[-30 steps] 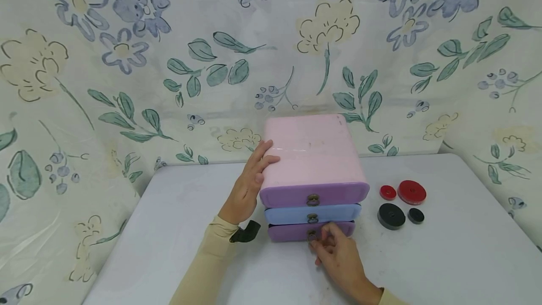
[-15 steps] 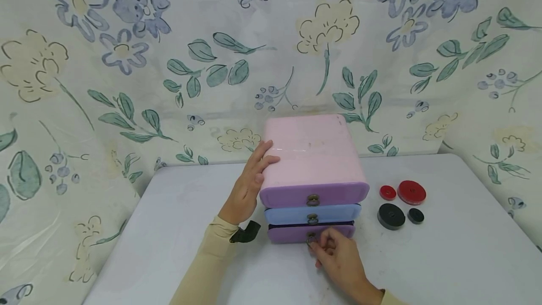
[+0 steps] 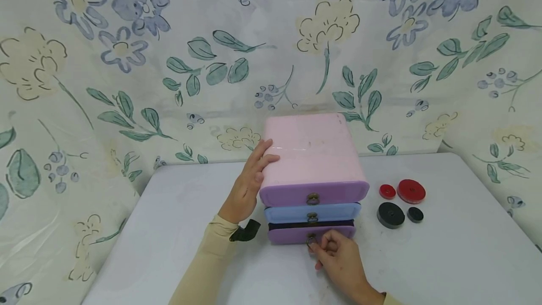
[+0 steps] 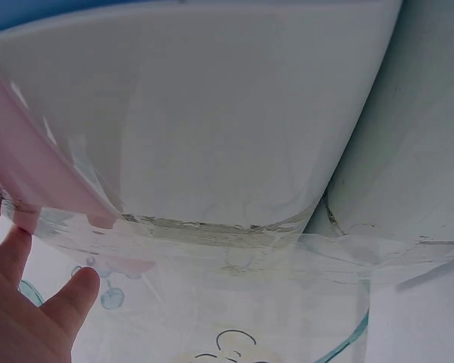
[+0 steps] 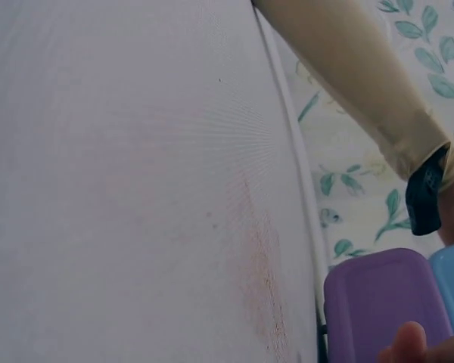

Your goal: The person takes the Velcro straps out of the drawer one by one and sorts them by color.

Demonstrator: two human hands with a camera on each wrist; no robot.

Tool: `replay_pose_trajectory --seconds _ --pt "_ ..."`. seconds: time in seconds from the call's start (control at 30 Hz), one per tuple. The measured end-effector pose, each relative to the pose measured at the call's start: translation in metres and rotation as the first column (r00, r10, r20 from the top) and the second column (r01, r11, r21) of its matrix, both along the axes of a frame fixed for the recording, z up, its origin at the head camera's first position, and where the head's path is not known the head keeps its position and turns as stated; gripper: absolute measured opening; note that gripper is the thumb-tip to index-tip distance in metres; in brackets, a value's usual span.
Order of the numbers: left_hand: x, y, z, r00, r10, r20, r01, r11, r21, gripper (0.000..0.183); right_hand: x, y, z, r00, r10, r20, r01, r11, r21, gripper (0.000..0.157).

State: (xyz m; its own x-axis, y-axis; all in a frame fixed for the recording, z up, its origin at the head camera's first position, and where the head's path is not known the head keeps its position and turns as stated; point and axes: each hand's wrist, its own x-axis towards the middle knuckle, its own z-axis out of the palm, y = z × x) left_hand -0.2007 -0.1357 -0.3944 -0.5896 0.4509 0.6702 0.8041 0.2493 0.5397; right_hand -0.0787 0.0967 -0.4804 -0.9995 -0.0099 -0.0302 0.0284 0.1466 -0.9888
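A small drawer cabinet (image 3: 313,149) with a pink top stands on the table, its drawers purple, blue and purple from top to bottom. My left hand (image 3: 243,189) rests against its left side with extended fingers, the tips at the upper edge; the left wrist view shows those fingers (image 4: 76,299) by the pale side wall. My right hand (image 3: 340,258) pinches the ring pull of the bottom purple drawer (image 3: 288,236), which is pulled out a little, a dark gap showing above its front. In the right wrist view, a fingertip (image 5: 411,340) appears before the purple drawer front.
Right of the cabinet lie a large red disc (image 3: 411,191), a small red disc (image 3: 387,191), a large black disc (image 3: 391,215) and a small black disc (image 3: 415,214). A floral sheet (image 3: 203,112) hangs behind the white table (image 3: 461,248).
The bottom drawer has slid slightly toward me with my right hand on its ring, widening the dark gap above it. My left hand stays in place against the cabinet.
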Motion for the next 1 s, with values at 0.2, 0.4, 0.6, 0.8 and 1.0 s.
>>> replay_pose_trajectory --seconds 0.2,0.4,0.6,0.8,1.0 --pt "0.000 0.000 0.000 1.000 -0.003 0.000 0.003 1.000 -0.001 0.040 0.002 0.000 0.000 0.999 -0.010 0.045 0.010 1.000 -0.011 0.024" --pt "-0.002 0.000 -0.001 1.000 0.002 -0.007 -0.002 1.000 -0.005 0.042 0.004 -0.001 -0.001 0.991 -0.016 0.137 0.023 0.998 -0.051 0.025" --pt "-0.003 -0.001 -0.002 1.000 0.002 -0.011 -0.002 1.000 -0.006 0.043 0.007 -0.001 -0.002 0.987 -0.017 0.160 0.026 0.998 -0.054 0.024" --pt "-0.003 -0.001 -0.002 1.000 0.000 -0.008 0.000 1.000 -0.003 0.042 0.013 0.000 0.000 0.978 -0.013 0.207 0.026 0.998 -0.059 0.026" --pt "-0.001 -0.001 -0.002 1.000 0.003 0.008 -0.003 1.000 -0.004 0.041 0.017 0.002 0.001 0.966 0.000 0.260 0.023 0.996 -0.086 0.028"
